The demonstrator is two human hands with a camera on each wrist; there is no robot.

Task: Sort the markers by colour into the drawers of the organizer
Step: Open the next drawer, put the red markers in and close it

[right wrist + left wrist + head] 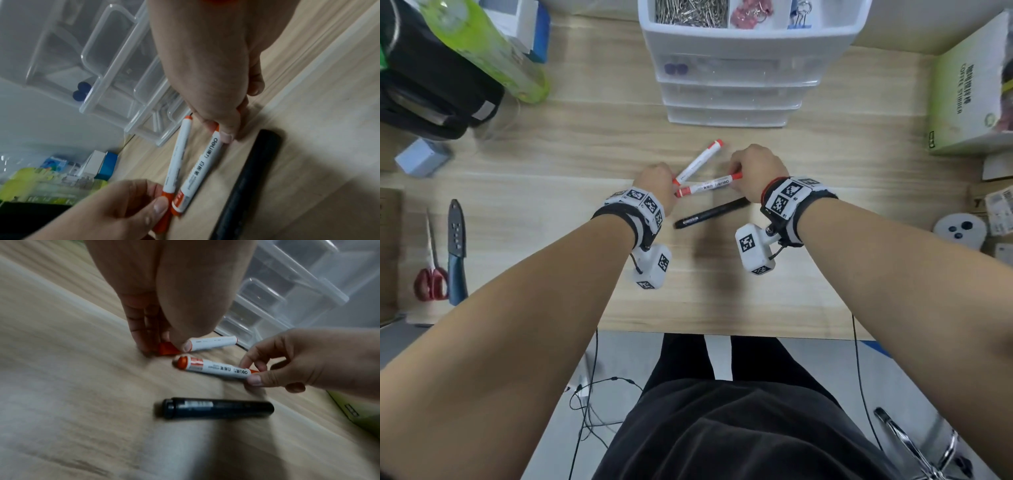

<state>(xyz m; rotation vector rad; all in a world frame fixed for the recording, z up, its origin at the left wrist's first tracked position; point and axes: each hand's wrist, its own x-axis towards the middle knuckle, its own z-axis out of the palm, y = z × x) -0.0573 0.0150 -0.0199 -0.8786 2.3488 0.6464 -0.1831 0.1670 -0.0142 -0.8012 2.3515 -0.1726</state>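
Observation:
Two white markers with red caps lie crossed in a V on the wooden table. My left hand [673, 183] pinches the cap end of the first red marker [700, 161], seen close in the left wrist view [213, 343]. My right hand [736, 173] pinches the cap end of the second red marker [709, 186], seen close in the right wrist view [201, 167]. A black marker [712, 212] lies loose just nearer me. The clear drawer organizer [736, 85] stands behind, its drawers closed, with two blue caps [676, 68] showing in the top drawer.
The organizer's top tray holds paper clips [690, 12]. A green pack [493, 51] and a black bag [424, 85] sit at back left, scissors [431, 277] and a blue knife [456, 246] at left, a green box [969, 92] at right. The table edge [722, 327] runs near me.

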